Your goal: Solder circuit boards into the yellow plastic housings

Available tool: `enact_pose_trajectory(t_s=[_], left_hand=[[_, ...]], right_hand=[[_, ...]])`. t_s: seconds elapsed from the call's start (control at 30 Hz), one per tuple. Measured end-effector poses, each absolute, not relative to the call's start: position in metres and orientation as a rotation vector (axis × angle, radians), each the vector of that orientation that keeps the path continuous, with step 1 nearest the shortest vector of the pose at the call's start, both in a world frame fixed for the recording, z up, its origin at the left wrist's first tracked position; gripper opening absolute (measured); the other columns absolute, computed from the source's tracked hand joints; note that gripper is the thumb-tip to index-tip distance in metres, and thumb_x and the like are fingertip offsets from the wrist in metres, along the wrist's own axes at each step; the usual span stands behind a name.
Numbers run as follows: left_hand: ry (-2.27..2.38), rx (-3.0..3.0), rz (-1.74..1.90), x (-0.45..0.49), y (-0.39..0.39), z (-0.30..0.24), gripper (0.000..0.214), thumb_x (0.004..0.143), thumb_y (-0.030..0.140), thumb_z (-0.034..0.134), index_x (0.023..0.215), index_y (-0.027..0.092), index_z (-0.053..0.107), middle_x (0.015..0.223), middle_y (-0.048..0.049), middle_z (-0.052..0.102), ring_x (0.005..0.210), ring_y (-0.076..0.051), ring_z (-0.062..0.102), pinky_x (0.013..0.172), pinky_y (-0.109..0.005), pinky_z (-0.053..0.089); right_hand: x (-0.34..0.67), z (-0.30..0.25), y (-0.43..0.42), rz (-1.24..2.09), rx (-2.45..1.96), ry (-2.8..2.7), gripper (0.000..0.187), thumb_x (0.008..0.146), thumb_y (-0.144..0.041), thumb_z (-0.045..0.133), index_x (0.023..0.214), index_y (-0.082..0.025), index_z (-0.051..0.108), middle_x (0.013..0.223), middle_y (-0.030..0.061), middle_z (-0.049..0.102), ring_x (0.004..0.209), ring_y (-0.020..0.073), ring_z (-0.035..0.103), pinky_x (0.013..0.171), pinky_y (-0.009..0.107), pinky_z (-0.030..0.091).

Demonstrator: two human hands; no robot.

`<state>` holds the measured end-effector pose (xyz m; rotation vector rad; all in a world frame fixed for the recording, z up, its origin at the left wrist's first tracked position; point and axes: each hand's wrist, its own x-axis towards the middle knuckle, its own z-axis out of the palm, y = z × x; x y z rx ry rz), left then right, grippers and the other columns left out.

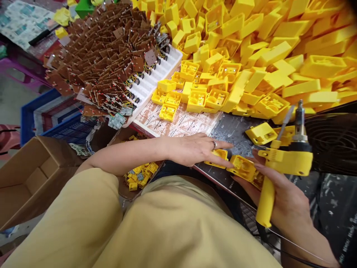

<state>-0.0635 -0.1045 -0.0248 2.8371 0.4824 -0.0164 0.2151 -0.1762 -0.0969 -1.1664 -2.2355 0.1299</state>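
My left hand (pixel 195 149), a ring on one finger, lies across the table edge with its fingers closed around a small yellow plastic housing (pixel 218 155). My right hand (pixel 281 197) grips the handle of a yellow soldering gun (pixel 284 163) whose metal tip points up. The same hand also touches another yellow housing (pixel 243 167) lying beside the gun. A loose housing (pixel 260 133) sits just beyond on the dark mat (pixel 231 130).
A huge heap of yellow housings (pixel 264 48) fills the back right. Brown circuit boards (pixel 106 52) pile on a white tray (pixel 150 83). A cardboard box (pixel 30 178) and blue crates (pixel 47 115) stand at left. A box of finished yellow parts (pixel 141 175) sits under my left arm.
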Motion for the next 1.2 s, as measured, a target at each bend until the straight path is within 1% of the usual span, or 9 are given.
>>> enact_pose_trajectory(t_s=[0.23, 0.4, 0.5, 0.67, 0.77, 0.87, 1.0, 1.1, 1.2], left_hand=[[1.617, 2.884, 0.297, -0.14, -0.111, -0.037, 0.032, 0.09, 0.015, 0.053, 0.12, 0.018, 0.066, 0.113, -0.0123, 0.069, 0.103, -0.026, 0.062, 0.087, -0.041, 0.052], [1.497, 3.028, 0.265, -0.144, -0.124, -0.044, 0.023, 0.092, 0.01, 0.048, 0.1, 0.016, 0.069, 0.087, -0.0085, 0.069, 0.087, -0.02, 0.063, 0.072, -0.03, 0.053], [1.428, 2.943, 0.297, -0.102, -0.133, -0.049, 0.022, 0.093, 0.012, 0.047, 0.101, 0.016, 0.066, 0.081, -0.0071, 0.066, 0.079, -0.019, 0.064, 0.065, -0.029, 0.051], [1.273, 2.747, 0.482, -0.053, -0.132, -0.048, 0.034, 0.1, 0.041, 0.041, 0.111, 0.017, 0.062, 0.103, -0.0106, 0.067, 0.085, -0.018, 0.068, 0.059, -0.027, 0.051], [1.287, 2.788, 0.492, -0.078, -0.122, -0.031, 0.031, 0.102, 0.027, 0.036, 0.118, 0.019, 0.061, 0.112, -0.0099, 0.066, 0.09, -0.016, 0.066, 0.069, -0.027, 0.052], [1.609, 2.846, 0.199, -0.142, -0.118, -0.008, 0.031, 0.097, 0.034, 0.047, 0.118, 0.017, 0.062, 0.107, -0.0116, 0.069, 0.097, -0.026, 0.063, 0.082, -0.042, 0.05], [1.778, 2.846, -0.145, -0.223, -0.134, 0.008, 0.083, 0.077, 0.074, 0.06, 0.14, 0.022, 0.049, 0.145, -0.0185, 0.049, 0.133, -0.042, 0.039, 0.108, -0.067, 0.025], [1.902, 2.708, -0.278, -0.253, -0.141, 0.008, 0.08, 0.08, 0.075, 0.054, 0.139, 0.019, 0.05, 0.154, -0.0187, 0.038, 0.139, -0.044, 0.031, 0.107, -0.071, 0.019], [1.742, 2.688, -0.362, -0.267, -0.133, 0.014, 0.071, 0.089, 0.073, 0.039, 0.13, 0.019, 0.058, 0.153, -0.0145, 0.041, 0.137, -0.04, 0.033, 0.105, -0.067, 0.027]], right_hand=[[0.194, -0.068, -0.163, 0.045, -1.028, -2.353, 0.062, 0.083, -0.044, 0.072, 0.135, -0.023, 0.045, 0.106, 0.0127, 0.069, 0.098, 0.0326, 0.068, 0.077, 0.044, 0.058], [0.163, -0.062, -0.151, 0.022, -0.857, -2.459, 0.033, 0.095, -0.039, 0.058, 0.122, -0.023, 0.051, 0.08, 0.0013, 0.065, 0.073, 0.0209, 0.067, 0.069, 0.033, 0.054], [0.156, -0.066, -0.148, -0.032, -0.832, -2.46, 0.036, 0.095, -0.032, 0.058, 0.127, -0.022, 0.049, 0.081, 0.0016, 0.066, 0.066, 0.019, 0.064, 0.061, 0.03, 0.05], [0.173, -0.072, -0.151, -0.107, -0.92, -2.456, 0.052, 0.09, -0.035, 0.065, 0.136, -0.019, 0.047, 0.099, 0.0116, 0.069, 0.075, 0.0276, 0.068, 0.062, 0.038, 0.052], [0.18, -0.069, -0.155, -0.089, -0.98, -2.389, 0.066, 0.085, -0.041, 0.07, 0.141, -0.021, 0.043, 0.111, 0.0167, 0.068, 0.09, 0.0344, 0.069, 0.07, 0.045, 0.057], [0.18, -0.061, -0.163, 0.009, -1.083, -2.282, 0.068, 0.085, -0.039, 0.071, 0.145, -0.028, 0.04, 0.117, 0.0153, 0.067, 0.095, 0.0366, 0.069, 0.069, 0.048, 0.059], [0.175, -0.052, -0.172, 0.104, -1.21, -2.184, 0.069, 0.087, -0.032, 0.069, 0.146, -0.038, 0.035, 0.12, 0.0084, 0.067, 0.1, 0.0329, 0.069, 0.074, 0.047, 0.061], [0.172, -0.051, -0.173, 0.043, -1.203, -2.209, 0.071, 0.086, -0.031, 0.071, 0.146, -0.043, 0.035, 0.115, 0.0045, 0.069, 0.097, 0.031, 0.07, 0.074, 0.044, 0.062], [0.169, -0.052, -0.174, 0.025, -1.255, -2.2, 0.066, 0.087, -0.031, 0.069, 0.145, -0.039, 0.038, 0.118, 0.0072, 0.068, 0.098, 0.0321, 0.069, 0.073, 0.043, 0.062]])
